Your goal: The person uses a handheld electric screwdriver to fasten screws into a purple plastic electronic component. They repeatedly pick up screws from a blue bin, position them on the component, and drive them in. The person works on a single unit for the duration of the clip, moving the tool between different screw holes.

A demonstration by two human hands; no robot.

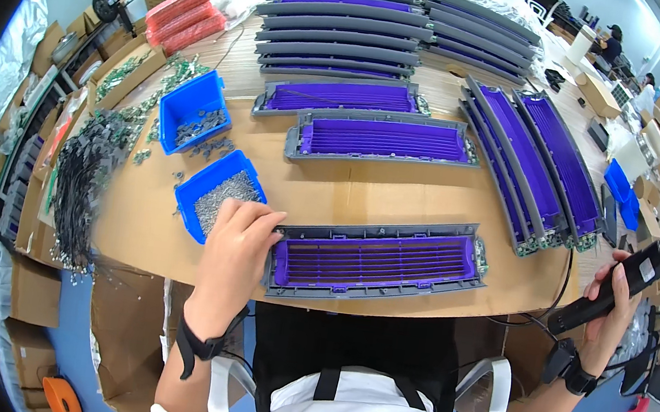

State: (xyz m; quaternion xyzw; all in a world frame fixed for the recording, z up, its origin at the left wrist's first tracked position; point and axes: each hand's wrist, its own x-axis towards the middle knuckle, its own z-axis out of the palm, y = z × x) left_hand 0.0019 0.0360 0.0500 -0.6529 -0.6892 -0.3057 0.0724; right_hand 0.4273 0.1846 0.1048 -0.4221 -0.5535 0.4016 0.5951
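My left hand (232, 252) is at the left upper corner of a grey panel with a purple slatted grille (376, 263). Its thumb and fingertips are pinched together there; whatever they hold is too small or hidden to make out. The panel lies near the front edge of the table, with a small green circuit board at its right end. In my right hand (620, 301) is a black electric screwdriver (580, 313), held out past the table's right side, its cable running off to the right. A blue bin (191, 212) of small screws stands just beyond my left hand.
A second blue bin (171, 127) holds small dark parts, some spilled alongside. Purple-grilled panels (388, 139) lie farther back, with stacked panels (339, 30) behind and leaning ones (529, 160) at right. Black cables (90, 177) heap on the left; pink-wrapped bundles (184, 17) lie behind.
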